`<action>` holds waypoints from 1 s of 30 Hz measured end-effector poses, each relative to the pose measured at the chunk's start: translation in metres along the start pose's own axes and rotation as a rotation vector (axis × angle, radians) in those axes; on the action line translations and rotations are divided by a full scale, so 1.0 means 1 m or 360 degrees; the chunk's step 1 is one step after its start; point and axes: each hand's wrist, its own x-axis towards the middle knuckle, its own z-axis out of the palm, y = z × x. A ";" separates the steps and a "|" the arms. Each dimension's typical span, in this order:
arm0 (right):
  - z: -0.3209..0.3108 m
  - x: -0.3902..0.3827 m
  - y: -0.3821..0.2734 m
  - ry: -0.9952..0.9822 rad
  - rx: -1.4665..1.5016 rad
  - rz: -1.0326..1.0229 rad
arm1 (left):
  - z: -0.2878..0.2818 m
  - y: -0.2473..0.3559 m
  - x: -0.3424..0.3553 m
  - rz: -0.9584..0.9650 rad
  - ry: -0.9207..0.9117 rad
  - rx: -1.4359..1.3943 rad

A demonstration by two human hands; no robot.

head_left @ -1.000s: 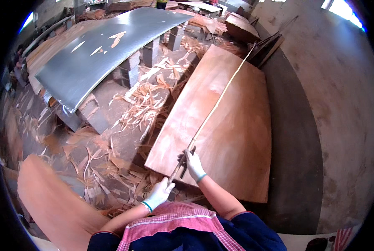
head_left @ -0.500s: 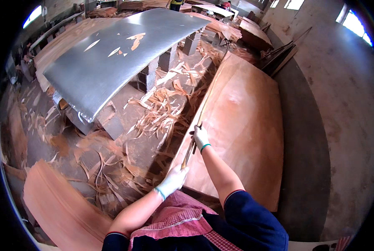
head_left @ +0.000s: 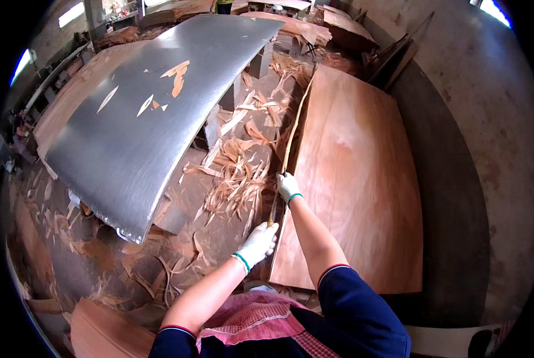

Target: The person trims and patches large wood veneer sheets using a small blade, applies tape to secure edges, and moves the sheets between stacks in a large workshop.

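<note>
My left hand (head_left: 258, 243), in a white glove with a green cuff, is closed around the yellowish near end of a long, narrow, blade-like tool (head_left: 274, 209). The tool's dark length runs along the left edge of a big reddish-brown wood sheet (head_left: 356, 179). Farther along that edge, my gloved right hand (head_left: 288, 186) is closed around the tool's far part; the fingers hide the exact grip. Beyond the right hand, a thin pale wood strip (head_left: 291, 137) runs forward beside the sheet's edge, bowed slightly away from it.
A grey metal-topped sheet (head_left: 153, 113) rests on blocks (head_left: 260, 62) to the left, with wood scraps on it. Curled veneer shavings (head_left: 237, 173) litter the floor between. At lower left lies another wood sheet (head_left: 106, 334). A wall (head_left: 458, 107) rises at right, with boards (head_left: 401, 62) leaning there.
My view has shifted, so the wood sheet sits farther right. The pale strip now stands visibly apart from the sheet's edge. Both hands keep their closed grip along that edge.
</note>
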 end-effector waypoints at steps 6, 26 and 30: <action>0.082 -0.051 -0.074 0.0077 0.0169 -0.0097 | -0.097 0.023 -0.043 0.0088 0.0058 0.0315; 0.448 -0.375 -0.022 -0.1219 -0.1206 -0.0118 | -0.560 -0.090 -0.434 -0.0471 0.0257 0.1854; 0.488 -0.421 -0.060 -0.1219 -0.0893 0.0055 | -0.594 -0.088 -0.438 -0.0594 0.0326 0.1903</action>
